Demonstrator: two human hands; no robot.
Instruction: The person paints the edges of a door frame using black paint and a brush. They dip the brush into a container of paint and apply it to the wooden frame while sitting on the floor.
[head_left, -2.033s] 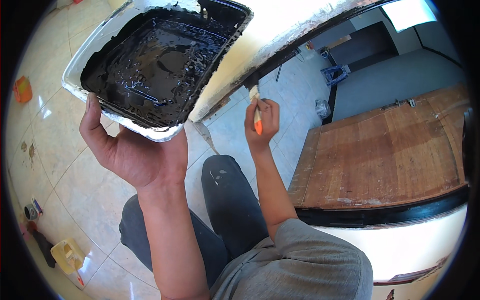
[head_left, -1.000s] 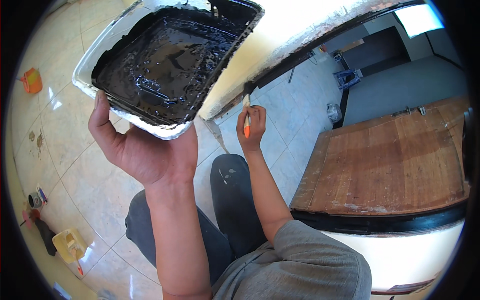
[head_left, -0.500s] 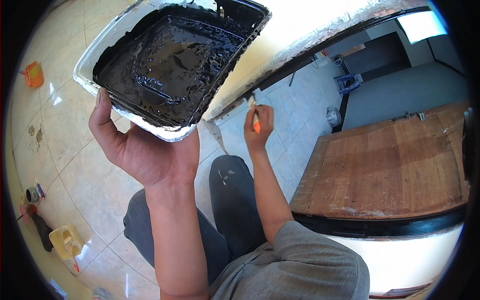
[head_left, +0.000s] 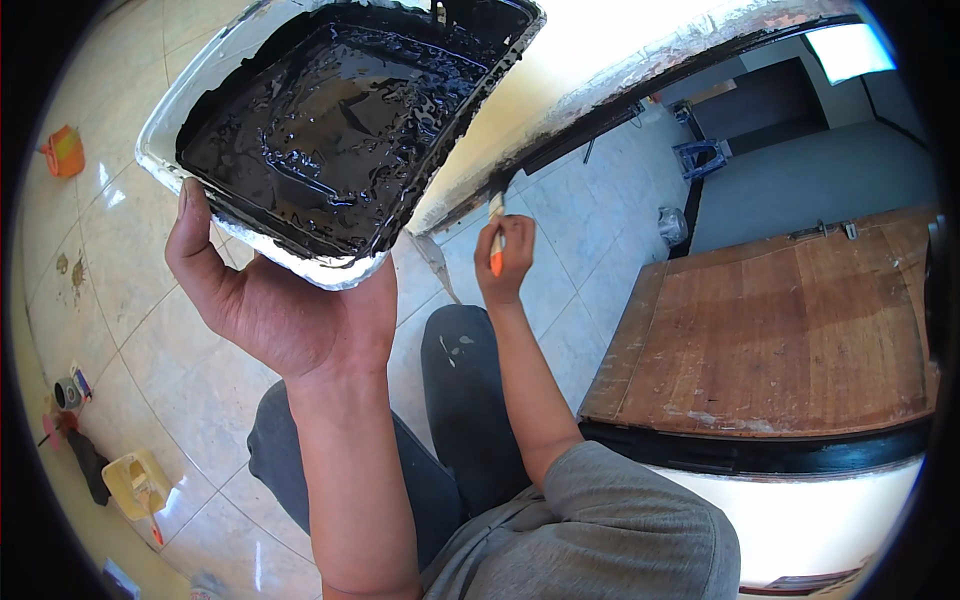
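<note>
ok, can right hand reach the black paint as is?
Likely yes: the black paint lies uncovered in the white tub held by the left hand, and nothing visible blocks the right hand, though its brush must clear the tub's side.

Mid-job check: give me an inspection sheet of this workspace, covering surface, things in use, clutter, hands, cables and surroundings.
Surface: pale tiled floor, with brown spots at left.
Things in use: white tub smeared inside with black paint; brush with its dark bristles at the frame, exact contact hard to tell.
Clutter: orange container, grey can and yellow tub with another brush, all at far left.
Hands: left hand supports the white tub, thumb at its rim; right hand grips the brush by its handle.
Cables: nothing seen for certain.
Surroundings: cream wall ahead, wooden door at right.
</note>
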